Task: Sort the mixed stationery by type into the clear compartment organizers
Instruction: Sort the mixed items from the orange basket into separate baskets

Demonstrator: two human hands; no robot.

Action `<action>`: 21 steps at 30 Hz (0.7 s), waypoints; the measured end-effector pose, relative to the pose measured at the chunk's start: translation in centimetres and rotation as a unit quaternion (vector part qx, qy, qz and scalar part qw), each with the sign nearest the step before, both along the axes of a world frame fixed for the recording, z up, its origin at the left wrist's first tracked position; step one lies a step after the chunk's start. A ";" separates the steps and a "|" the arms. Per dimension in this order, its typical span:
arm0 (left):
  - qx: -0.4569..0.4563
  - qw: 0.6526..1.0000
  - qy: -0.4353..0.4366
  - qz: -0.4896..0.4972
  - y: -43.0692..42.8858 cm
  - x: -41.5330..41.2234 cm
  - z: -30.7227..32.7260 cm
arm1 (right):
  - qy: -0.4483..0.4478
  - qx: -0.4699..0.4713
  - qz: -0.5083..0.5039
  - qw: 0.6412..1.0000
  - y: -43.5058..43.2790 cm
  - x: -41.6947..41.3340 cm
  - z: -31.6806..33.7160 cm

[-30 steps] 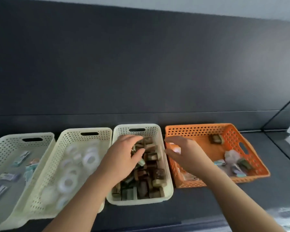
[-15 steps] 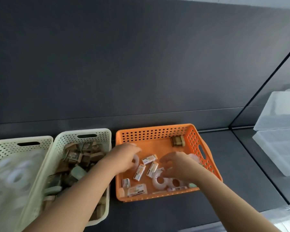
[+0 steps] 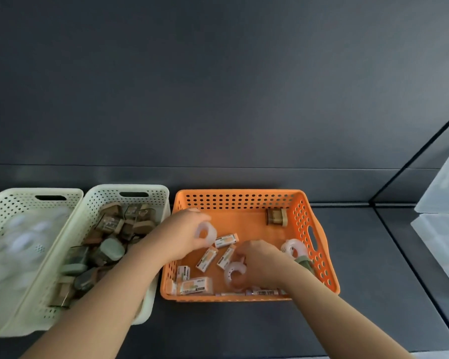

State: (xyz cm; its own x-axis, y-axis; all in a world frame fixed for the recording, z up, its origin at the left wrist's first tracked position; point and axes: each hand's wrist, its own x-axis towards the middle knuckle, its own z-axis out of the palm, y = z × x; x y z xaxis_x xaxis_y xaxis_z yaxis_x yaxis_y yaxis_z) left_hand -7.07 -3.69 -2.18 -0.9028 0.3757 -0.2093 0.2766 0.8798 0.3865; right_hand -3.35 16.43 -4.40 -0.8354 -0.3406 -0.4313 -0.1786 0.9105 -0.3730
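Note:
An orange basket (image 3: 244,200) holds mixed stationery: several boxed erasers (image 3: 207,258), clear tape rolls and a brown wooden stamp (image 3: 276,216). My left hand (image 3: 184,235) grips a clear tape roll (image 3: 205,233) lifted over the basket's left part. My right hand (image 3: 259,265) reaches down inside the basket, its fingers curled round another tape roll (image 3: 234,272) on the floor. A third tape roll (image 3: 293,248) lies by the right wall. Left of it, a cream basket (image 3: 99,200) is full of wooden stamps, and another cream basket (image 3: 11,203) holds blurred tape rolls.
All baskets stand on a dark grey shelf (image 3: 360,255) against a dark back wall. Stacked translucent plastic boxes (image 3: 443,218) stand at the far right, beyond a dark divider line.
My view swung right from the stamp basket to the orange one. Both hands moved into the orange basket; the left has lifted a tape roll, the right has closed on another.

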 end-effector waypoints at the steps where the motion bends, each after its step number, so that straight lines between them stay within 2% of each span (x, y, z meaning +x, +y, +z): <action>1: 0.024 1.000 0.002 0.019 -0.4 0.6 0.2 | -0.001 -0.008 0.002 1.000 0.0 0.0 -0.1; 6: 0.121 0.989 0.014 0.080 -2.0 3.0 0.9 | -0.007 -0.047 -0.002 0.999 -0.1 0.1 -0.2; 11: 0.176 0.975 0.019 0.133 -2.8 4.7 1.4 | -0.014 -0.143 -0.054 0.988 0.0 -0.1 0.3; 16: 0.222 0.955 0.057 0.187 -5.2 6.5 2.1 | 0.072 -0.176 -0.066 0.980 -1.7 -1.1 3.4; 19: 0.259 0.931 0.083 0.243 -8.1 8.1 2.6 | 0.123 -0.256 -0.084 0.955 -4.7 -1.5 6.2; 21: 0.269 0.916 0.102 0.280 -10.8 9.3 3.0 | 0.127 -0.306 -0.075 0.940 -7.6 -1.7 7.3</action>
